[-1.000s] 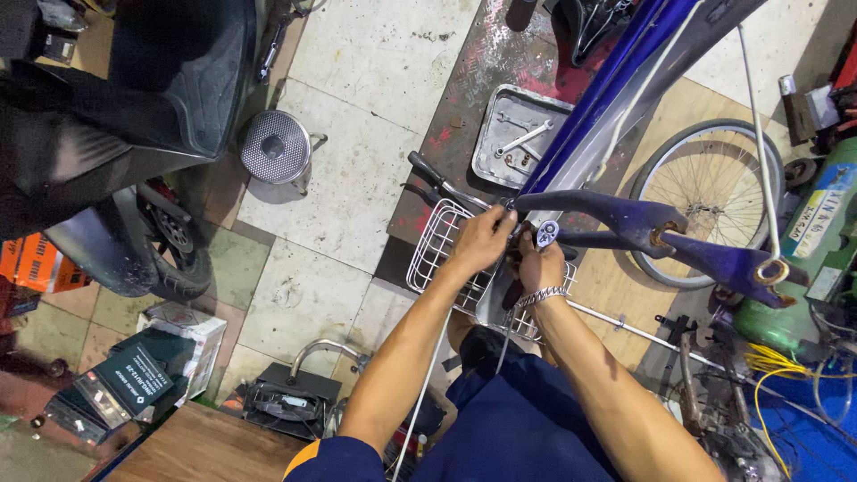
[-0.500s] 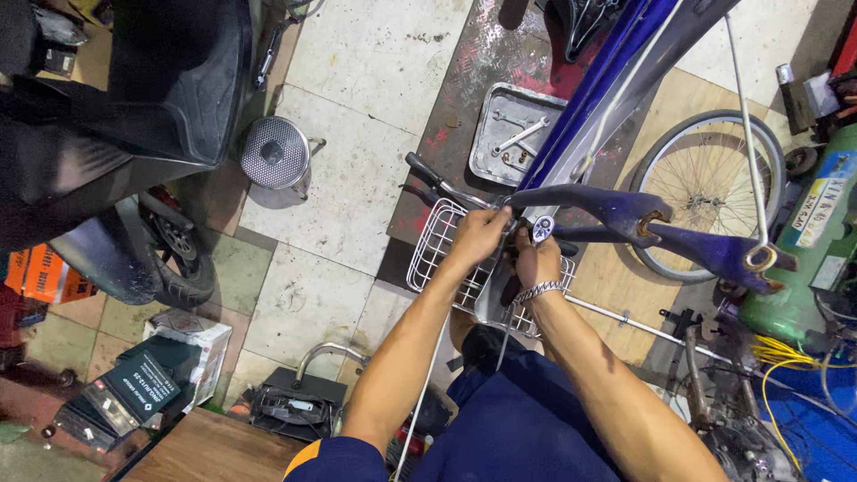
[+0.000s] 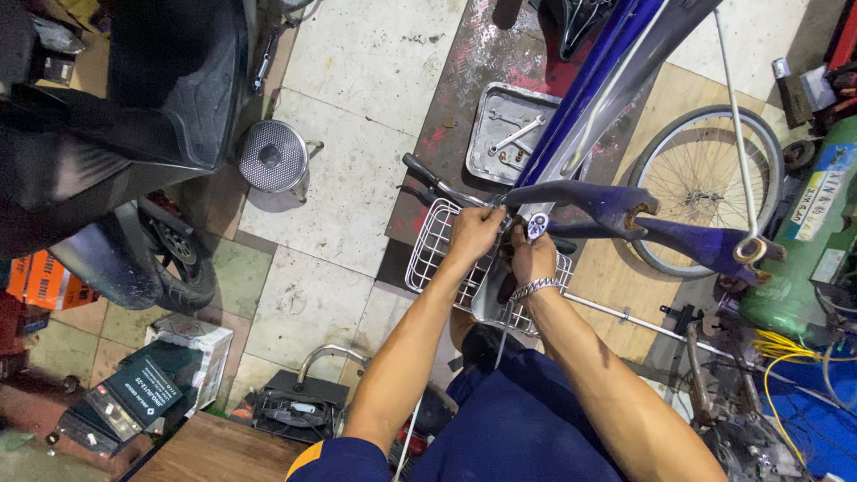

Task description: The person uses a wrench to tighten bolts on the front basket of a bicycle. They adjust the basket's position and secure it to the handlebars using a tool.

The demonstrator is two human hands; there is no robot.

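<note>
Compared with a second ago, both hands sit a touch lower and nearer in the view, and the blue bicycle frame [image 3: 616, 210] has slid slightly right; the grip itself looks unchanged. The left hand [image 3: 475, 234] is clenched around the handlebar [image 3: 444, 187] close to the stem, and the right hand [image 3: 533, 261], with a metal bracelet [image 3: 534, 287] at the wrist, is closed on the stem area just below a small round fitting [image 3: 538, 225]; exactly what its fingers pinch there I cannot tell.

The bicycle hangs upside down. Its main tube runs on a long slant from the hands up to the far right, while the fork [image 3: 705, 241] points right, its long axis nearly level and dipping slightly toward the rusty end. The handlebar's black grip points to the far left.

A white wire basket [image 3: 432, 252] hangs under the hands; its contents are hidden by them. A metal tray [image 3: 486, 112] lies on the floor farther off, holding a wrench [image 3: 516, 137] and a few small parts. A loose wheel [image 3: 705, 187] lies on the right, beside a green tank [image 3: 808, 236].
</note>
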